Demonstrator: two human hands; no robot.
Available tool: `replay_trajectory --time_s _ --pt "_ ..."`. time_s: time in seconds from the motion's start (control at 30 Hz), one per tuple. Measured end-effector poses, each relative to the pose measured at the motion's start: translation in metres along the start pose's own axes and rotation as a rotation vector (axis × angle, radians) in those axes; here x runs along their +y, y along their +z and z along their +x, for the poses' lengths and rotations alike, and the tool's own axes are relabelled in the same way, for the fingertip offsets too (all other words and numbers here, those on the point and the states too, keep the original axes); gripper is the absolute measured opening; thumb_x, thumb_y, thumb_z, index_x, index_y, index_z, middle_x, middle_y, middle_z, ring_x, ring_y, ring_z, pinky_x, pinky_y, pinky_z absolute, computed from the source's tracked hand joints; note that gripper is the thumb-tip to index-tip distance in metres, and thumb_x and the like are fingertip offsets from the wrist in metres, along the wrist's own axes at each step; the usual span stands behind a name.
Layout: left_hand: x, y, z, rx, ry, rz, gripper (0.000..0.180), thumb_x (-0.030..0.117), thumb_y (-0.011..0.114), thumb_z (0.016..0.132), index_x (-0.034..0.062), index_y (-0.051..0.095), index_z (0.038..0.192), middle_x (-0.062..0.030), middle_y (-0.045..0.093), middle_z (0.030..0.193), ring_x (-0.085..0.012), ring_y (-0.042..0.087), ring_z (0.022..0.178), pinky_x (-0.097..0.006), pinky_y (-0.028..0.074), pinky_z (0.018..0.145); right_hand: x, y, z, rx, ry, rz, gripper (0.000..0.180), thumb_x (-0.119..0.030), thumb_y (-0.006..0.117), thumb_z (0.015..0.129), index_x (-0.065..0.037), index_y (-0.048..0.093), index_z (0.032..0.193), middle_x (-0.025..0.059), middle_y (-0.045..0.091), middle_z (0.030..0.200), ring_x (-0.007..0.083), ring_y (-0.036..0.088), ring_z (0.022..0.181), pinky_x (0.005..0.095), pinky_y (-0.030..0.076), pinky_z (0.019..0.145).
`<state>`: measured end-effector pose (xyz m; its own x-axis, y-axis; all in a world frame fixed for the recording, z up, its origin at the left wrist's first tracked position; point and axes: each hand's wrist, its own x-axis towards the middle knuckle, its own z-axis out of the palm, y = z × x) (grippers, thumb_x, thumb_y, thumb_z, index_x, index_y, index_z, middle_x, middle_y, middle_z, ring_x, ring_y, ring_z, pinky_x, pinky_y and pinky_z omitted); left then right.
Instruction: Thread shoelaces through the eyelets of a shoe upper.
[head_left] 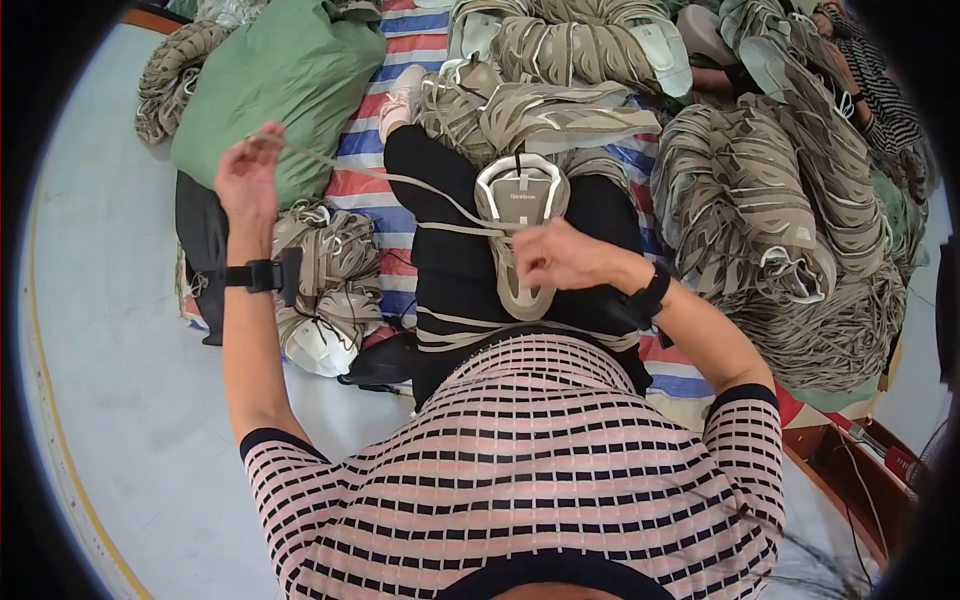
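A taupe shoe upper (520, 207) with a white-edged collar lies lengthwise across my lap, its collar end away from me. Raised out to the left, my left hand (250, 175) pinches a long beige shoelace (385, 178). The lace runs slack from those fingers down to the upper. My right hand (568, 256) is closed over the middle of the upper, beside the lacing. Its fingertips are curled, and whatever they grip is hidden. More beige laces (445, 335) lie across my black-trousered thighs.
Bundled uppers are heaped ahead (560, 55) and in a large pile (770, 220) at the right. A green sack (275, 100) and a smaller bundle (325, 265) sit at the left. Striped sheeting (365, 150) covers the floor. Another person's striped sleeve (880, 95) shows at far right.
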<state>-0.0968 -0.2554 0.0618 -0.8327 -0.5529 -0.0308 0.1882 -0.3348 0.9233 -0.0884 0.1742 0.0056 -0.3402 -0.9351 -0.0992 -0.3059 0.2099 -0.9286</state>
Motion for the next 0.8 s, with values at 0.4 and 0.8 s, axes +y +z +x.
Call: replay_trajectory --time_s 0.4,0.8 --pt "-0.056 0.055 -0.037 -0.252 -0.064 0.358 0.011 0.015 0.053 0.087 0.0042 0.055 0.086 -0.0073 0.061 0.077 -0.0132 0.056 0.065 -0.028 0.047 0.068 0.018 -0.018 -0.010 0.485 -0.147 -1.084 0.008 -0.008 0.059 0.072 -0.007 0.054 0.078 0.0048 0.048 0.069 0.0218 0.054 0.067 0.0329 0.037 0.067" --pt "-0.103 0.092 -0.110 -0.898 0.582 1.187 0.025 0.005 0.067 0.071 0.0077 0.059 0.095 -0.0082 0.054 0.099 -0.0291 0.050 0.095 -0.037 0.042 0.080 0.011 -0.018 -0.019 0.565 0.050 -0.515 0.008 -0.009 0.063 0.074 -0.008 0.057 0.081 0.0030 0.051 0.067 0.0209 0.052 0.062 0.0331 0.034 0.066"
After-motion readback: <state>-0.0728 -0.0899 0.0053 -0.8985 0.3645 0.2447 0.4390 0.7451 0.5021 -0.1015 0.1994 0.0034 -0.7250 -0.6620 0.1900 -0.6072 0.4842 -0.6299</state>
